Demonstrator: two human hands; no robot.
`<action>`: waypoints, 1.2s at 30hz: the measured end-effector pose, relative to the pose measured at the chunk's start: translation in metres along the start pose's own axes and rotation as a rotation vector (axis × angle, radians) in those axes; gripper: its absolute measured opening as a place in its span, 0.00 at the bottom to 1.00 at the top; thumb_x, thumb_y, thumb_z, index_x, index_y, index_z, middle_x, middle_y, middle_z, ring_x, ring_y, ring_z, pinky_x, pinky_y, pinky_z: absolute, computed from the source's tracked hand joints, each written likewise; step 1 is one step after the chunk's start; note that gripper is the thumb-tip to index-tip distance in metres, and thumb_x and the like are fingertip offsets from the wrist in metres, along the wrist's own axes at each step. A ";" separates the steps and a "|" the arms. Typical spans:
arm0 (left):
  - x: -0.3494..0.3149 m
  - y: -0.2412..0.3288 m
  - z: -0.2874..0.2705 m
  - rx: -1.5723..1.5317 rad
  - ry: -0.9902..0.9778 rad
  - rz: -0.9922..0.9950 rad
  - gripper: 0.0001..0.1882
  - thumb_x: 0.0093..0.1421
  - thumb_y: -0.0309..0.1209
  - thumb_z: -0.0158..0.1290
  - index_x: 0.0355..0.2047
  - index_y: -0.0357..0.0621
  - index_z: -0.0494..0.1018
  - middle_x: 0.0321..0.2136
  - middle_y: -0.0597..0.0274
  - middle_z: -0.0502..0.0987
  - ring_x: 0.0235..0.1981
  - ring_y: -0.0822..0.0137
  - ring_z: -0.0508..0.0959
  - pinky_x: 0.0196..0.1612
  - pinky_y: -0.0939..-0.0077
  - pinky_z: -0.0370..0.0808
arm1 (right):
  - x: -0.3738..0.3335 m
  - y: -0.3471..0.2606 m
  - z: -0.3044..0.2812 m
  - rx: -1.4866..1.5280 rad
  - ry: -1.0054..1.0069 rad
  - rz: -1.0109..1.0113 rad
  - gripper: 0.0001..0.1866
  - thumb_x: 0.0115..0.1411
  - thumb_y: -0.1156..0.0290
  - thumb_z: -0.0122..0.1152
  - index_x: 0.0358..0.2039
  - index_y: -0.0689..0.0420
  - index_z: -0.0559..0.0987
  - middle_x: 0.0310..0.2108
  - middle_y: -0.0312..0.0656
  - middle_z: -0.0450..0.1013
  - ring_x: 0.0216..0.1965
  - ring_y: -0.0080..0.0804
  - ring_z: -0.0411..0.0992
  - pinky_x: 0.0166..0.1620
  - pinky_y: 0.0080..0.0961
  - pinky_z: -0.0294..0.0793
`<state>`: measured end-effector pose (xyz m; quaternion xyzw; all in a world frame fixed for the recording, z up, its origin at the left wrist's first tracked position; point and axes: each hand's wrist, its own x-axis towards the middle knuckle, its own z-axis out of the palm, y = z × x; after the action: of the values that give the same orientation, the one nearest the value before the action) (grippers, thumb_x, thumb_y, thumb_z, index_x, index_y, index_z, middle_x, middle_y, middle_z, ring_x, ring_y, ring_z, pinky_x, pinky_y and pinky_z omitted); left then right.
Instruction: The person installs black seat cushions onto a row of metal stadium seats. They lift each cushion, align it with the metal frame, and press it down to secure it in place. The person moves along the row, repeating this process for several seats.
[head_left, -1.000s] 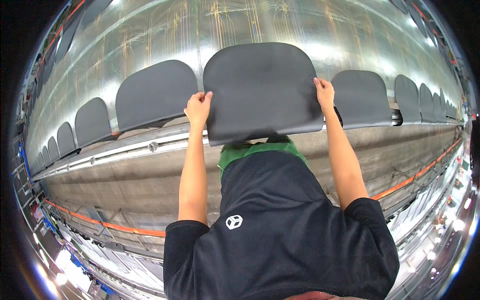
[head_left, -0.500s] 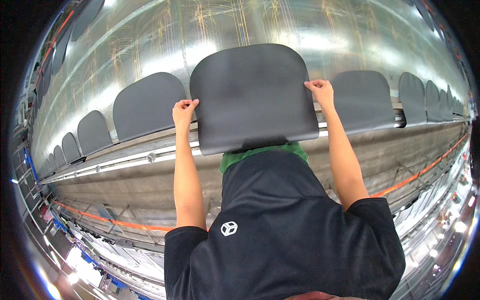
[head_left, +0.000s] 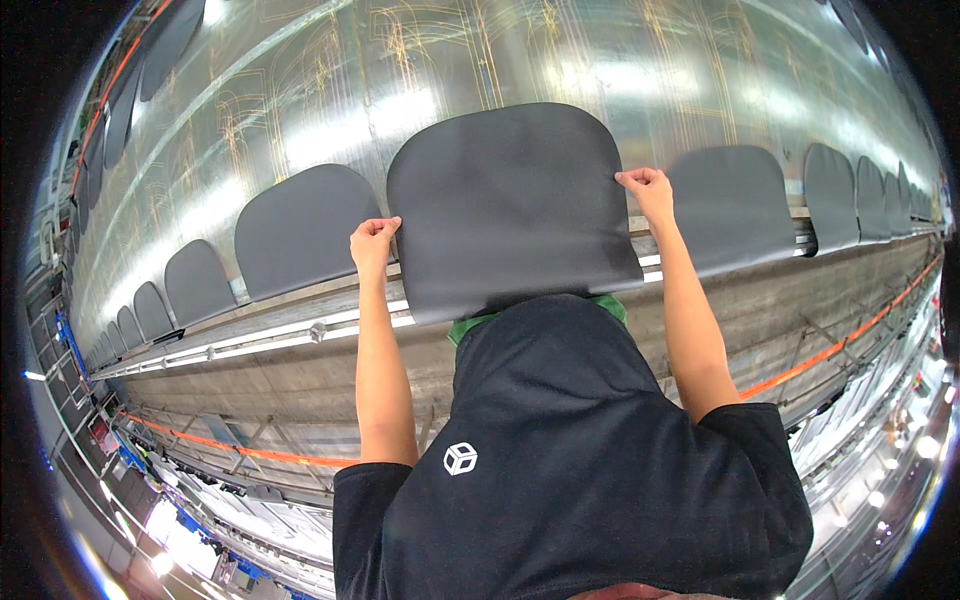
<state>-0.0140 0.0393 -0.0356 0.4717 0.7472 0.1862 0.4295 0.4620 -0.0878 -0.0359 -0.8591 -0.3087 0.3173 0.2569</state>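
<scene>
A dark grey sheet (head_left: 512,205) with a rounded far end and a straight near edge spans the space between my hands. My left hand (head_left: 373,243) pinches its left edge between thumb and fingers. On the opposite edge, slightly farther away, my right hand (head_left: 648,192) holds it in the same kind of pinch. The sheet's near edge reaches my body, in front of the dark shirt and a bit of green cloth (head_left: 612,305). Both forearms stretch forward, and the remaining fingers are curled.
A long shiny metal table (head_left: 330,125) with yellowish line marks lies ahead. Similar grey sheets (head_left: 305,235) (head_left: 735,205) sit along its near edge on both sides, several in each row. A pale rail (head_left: 270,337) runs along that edge. Orange strips (head_left: 235,447) stretch beyond it.
The sheet and both hands appear slightly lower and farther right in the picture, as does the table. Both pinches stay on the sheet's edges.
</scene>
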 end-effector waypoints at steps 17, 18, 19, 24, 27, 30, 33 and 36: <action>-0.001 0.001 0.002 0.014 0.041 0.007 0.15 0.50 0.37 0.69 0.30 0.35 0.83 0.24 0.62 0.82 0.25 0.73 0.76 0.36 0.76 0.73 | 0.002 0.002 0.002 0.013 0.010 0.066 0.21 0.49 0.55 0.77 0.29 0.62 0.85 0.37 0.43 0.76 0.39 0.32 0.74 0.45 0.29 0.71; 0.000 0.000 0.002 0.005 0.043 -0.005 0.15 0.50 0.37 0.69 0.30 0.35 0.83 0.24 0.62 0.82 0.25 0.73 0.76 0.36 0.76 0.73 | 0.002 0.001 0.002 0.010 0.013 0.070 0.21 0.49 0.55 0.77 0.29 0.62 0.85 0.37 0.43 0.76 0.39 0.33 0.74 0.45 0.30 0.72; 0.000 0.000 0.002 -0.005 0.045 -0.017 0.15 0.50 0.37 0.69 0.30 0.35 0.83 0.24 0.62 0.82 0.25 0.72 0.76 0.36 0.75 0.73 | 0.003 0.000 0.002 0.002 0.019 0.055 0.21 0.49 0.55 0.77 0.30 0.62 0.85 0.38 0.44 0.77 0.39 0.33 0.74 0.45 0.30 0.72; -0.002 0.008 0.001 0.008 0.030 -0.068 0.15 0.50 0.36 0.69 0.31 0.36 0.82 0.27 0.64 0.82 0.30 0.73 0.76 0.39 0.76 0.70 | 0.004 0.000 0.003 0.005 0.010 0.054 0.21 0.49 0.55 0.77 0.31 0.62 0.86 0.40 0.47 0.77 0.40 0.36 0.75 0.47 0.32 0.72; -0.004 0.011 0.001 0.021 0.050 -0.058 0.15 0.50 0.37 0.69 0.30 0.36 0.83 0.25 0.64 0.82 0.29 0.73 0.76 0.38 0.76 0.71 | 0.006 0.003 0.005 -0.013 0.033 0.030 0.21 0.49 0.55 0.77 0.30 0.62 0.86 0.36 0.45 0.78 0.38 0.34 0.76 0.46 0.31 0.72; -0.004 0.011 0.002 0.007 0.062 -0.049 0.15 0.50 0.36 0.70 0.30 0.37 0.83 0.24 0.63 0.82 0.27 0.73 0.77 0.37 0.75 0.72 | 0.010 0.010 0.006 -0.022 0.028 0.027 0.21 0.49 0.55 0.76 0.30 0.62 0.86 0.30 0.43 0.80 0.35 0.32 0.76 0.44 0.30 0.73; -0.004 0.011 0.003 0.012 0.062 -0.046 0.15 0.50 0.36 0.69 0.29 0.37 0.83 0.24 0.63 0.82 0.27 0.73 0.77 0.37 0.75 0.72 | 0.011 0.009 0.008 -0.031 0.048 0.007 0.21 0.50 0.55 0.76 0.30 0.63 0.85 0.26 0.42 0.80 0.33 0.30 0.75 0.42 0.29 0.73; -0.002 0.007 0.001 0.009 0.061 -0.043 0.15 0.49 0.36 0.70 0.29 0.36 0.83 0.24 0.63 0.82 0.27 0.73 0.77 0.36 0.74 0.72 | 0.004 -0.010 -0.001 0.014 -0.052 0.084 0.21 0.50 0.55 0.76 0.30 0.63 0.85 0.28 0.42 0.80 0.34 0.29 0.76 0.43 0.29 0.73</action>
<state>-0.0089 0.0410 -0.0306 0.4513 0.7709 0.1878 0.4082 0.4618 -0.0780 -0.0302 -0.8610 -0.2767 0.3522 0.2410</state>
